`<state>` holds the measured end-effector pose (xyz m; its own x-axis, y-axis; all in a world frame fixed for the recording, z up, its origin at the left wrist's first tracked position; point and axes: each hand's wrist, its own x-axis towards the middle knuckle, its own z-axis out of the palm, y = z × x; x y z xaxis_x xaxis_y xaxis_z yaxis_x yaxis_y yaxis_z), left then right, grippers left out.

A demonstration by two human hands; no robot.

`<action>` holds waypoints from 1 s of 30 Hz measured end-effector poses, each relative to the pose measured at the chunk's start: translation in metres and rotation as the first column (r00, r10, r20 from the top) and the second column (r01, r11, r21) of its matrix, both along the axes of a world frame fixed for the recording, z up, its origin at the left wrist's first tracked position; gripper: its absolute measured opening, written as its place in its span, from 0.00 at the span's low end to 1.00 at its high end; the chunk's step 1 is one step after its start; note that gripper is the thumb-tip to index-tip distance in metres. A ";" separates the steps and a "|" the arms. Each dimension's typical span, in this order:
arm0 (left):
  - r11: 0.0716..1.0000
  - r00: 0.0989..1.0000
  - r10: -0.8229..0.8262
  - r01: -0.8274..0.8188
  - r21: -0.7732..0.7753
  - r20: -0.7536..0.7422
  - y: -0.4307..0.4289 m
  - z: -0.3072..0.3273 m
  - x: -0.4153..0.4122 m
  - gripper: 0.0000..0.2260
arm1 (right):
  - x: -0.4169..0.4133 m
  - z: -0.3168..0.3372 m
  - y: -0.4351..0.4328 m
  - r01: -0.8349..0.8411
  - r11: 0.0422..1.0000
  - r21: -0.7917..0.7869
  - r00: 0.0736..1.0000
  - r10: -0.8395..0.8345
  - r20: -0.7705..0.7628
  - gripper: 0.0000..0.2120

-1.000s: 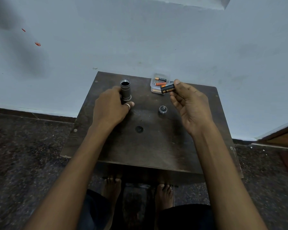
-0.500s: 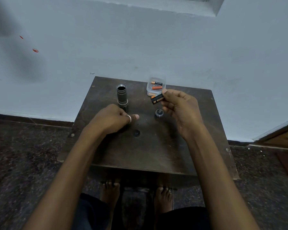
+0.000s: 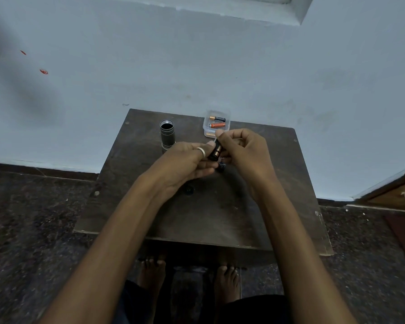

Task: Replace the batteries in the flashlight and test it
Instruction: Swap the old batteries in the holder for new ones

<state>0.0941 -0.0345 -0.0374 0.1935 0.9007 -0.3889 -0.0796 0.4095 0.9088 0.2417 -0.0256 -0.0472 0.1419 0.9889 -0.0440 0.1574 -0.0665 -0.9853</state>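
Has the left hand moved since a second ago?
Yes. The left hand let go of the upright flashlight body and moved right, to the battery pack in the right hand.

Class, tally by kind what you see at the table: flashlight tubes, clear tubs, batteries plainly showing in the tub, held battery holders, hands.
flashlight tube: 1
clear tub: 1
Batteries in tub: 2, black battery, orange battery
battery holder: 1
Hands: 2, left hand, right hand
Total: 7

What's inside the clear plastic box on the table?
Two batteries lie in the clear box: a black battery and an orange battery. The right hand, holding a battery holder with the left hand, covers its near edge; anything there is hidden.
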 end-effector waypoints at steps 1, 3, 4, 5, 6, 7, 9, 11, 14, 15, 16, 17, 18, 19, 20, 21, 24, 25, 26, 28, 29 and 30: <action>1.000 1.000 0.005 -0.005 -0.005 0.010 0.000 0.000 0.000 0.13 | -0.001 0.000 0.000 -0.005 1.000 0.018 0.999 0.004 0.034 0.14; 0.999 0.998 0.033 -0.032 -0.027 0.050 0.001 0.000 -0.001 0.13 | -0.001 0.000 0.000 -0.024 0.998 0.059 0.996 0.019 0.083 0.12; 0.998 0.996 0.050 -0.048 -0.035 0.074 0.001 0.001 -0.002 0.13 | 0.000 0.000 0.000 -0.035 0.996 0.079 0.996 0.028 0.086 0.10; 0.997 0.994 0.066 -0.063 -0.038 0.092 0.001 0.001 -0.003 0.13 | 0.001 0.001 0.000 -0.046 0.994 0.098 0.995 0.037 0.092 0.08; 0.996 0.992 0.080 -0.077 -0.037 0.101 0.002 0.002 -0.003 0.12 | 0.002 0.001 0.000 -0.056 0.991 0.122 0.992 0.041 0.116 0.07; 0.995 0.990 0.092 -0.089 -0.034 0.103 0.002 0.001 -0.004 0.11 | 0.002 0.002 -0.001 -0.067 0.986 0.156 0.985 0.040 0.169 0.10; 0.993 0.988 0.115 -0.112 -0.033 0.106 0.002 0.001 -0.005 0.10 | 0.003 0.004 -0.004 -0.123 0.964 0.237 0.952 0.048 0.302 0.16; 0.992 0.987 0.122 -0.120 -0.027 0.106 0.003 0.000 -0.006 0.10 | 0.001 0.005 -0.007 -0.199 0.929 0.311 0.913 0.060 0.404 0.18; 0.994 0.992 0.109 -0.109 -0.002 0.068 0.003 -0.001 -0.006 0.11 | -0.001 0.004 -0.009 -0.266 0.890 0.371 0.862 0.047 0.505 0.21; 0.994 0.993 0.107 -0.107 0.005 0.053 0.004 -0.002 -0.006 0.11 | -0.001 0.003 -0.009 -0.276 0.884 0.378 0.847 0.037 0.530 0.22; 0.994 0.994 0.106 -0.107 0.012 0.039 0.004 -0.004 -0.006 0.11 | -0.001 0.003 -0.009 -0.286 0.879 0.381 0.833 0.032 0.552 0.23; 0.994 0.994 0.106 -0.107 0.017 0.028 0.004 -0.004 -0.006 0.11 | -0.001 0.003 -0.010 -0.298 0.874 0.383 0.819 0.029 0.573 0.23; 0.994 0.994 0.107 -0.107 0.023 0.018 0.004 -0.005 -0.006 0.11 | -0.001 0.003 -0.010 -0.314 0.867 0.388 0.805 0.027 0.592 0.23; 0.994 0.994 0.106 -0.107 0.030 0.010 0.004 -0.005 -0.006 0.11 | 0.000 0.002 -0.011 -0.330 0.858 0.395 0.792 0.024 0.610 0.23; 0.994 0.994 0.106 -0.106 0.039 0.003 0.004 -0.006 -0.006 0.11 | 0.000 0.002 -0.011 -0.343 0.850 0.399 0.778 0.019 0.628 0.22; 0.993 0.994 0.105 -0.104 0.048 -0.005 0.004 -0.006 -0.006 0.11 | 0.001 0.001 -0.011 -0.355 0.847 0.395 0.762 0.017 0.647 0.22; 0.993 0.994 0.094 -0.090 0.070 -0.051 0.004 -0.009 -0.007 0.11 | 0.002 0.001 -0.010 -0.385 0.854 0.350 0.714 0.036 0.699 0.21; 0.994 0.994 0.089 -0.084 0.075 -0.066 0.005 -0.010 -0.007 0.11 | 0.002 0.001 -0.010 -0.394 0.855 0.337 0.701 0.042 0.712 0.21; 0.994 0.993 0.085 -0.079 0.079 -0.080 0.005 -0.011 -0.008 0.11 | 0.002 0.001 -0.011 -0.401 0.856 0.327 0.686 0.044 0.727 0.20; 0.994 0.991 0.077 -0.068 0.089 -0.106 0.005 -0.012 -0.009 0.11 | 0.002 0.001 -0.012 -0.411 0.854 0.319 0.653 0.031 0.757 0.20; 0.993 0.990 0.074 -0.063 0.096 -0.118 0.005 -0.013 -0.010 0.11 | 0.001 0.001 -0.012 -0.413 0.853 0.321 0.640 0.020 0.768 0.21; 0.993 0.989 0.073 -0.060 0.104 -0.126 0.005 -0.013 -0.010 0.11 | 0.001 0.001 -0.013 -0.411 0.853 0.323 0.631 0.010 0.776 0.21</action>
<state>0.0846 -0.0292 -0.0504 0.0856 0.9455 -0.3142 0.0167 0.3140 0.9493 0.2424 -0.0387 -0.0465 -0.2879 0.8675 0.4056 0.7753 0.4597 -0.4331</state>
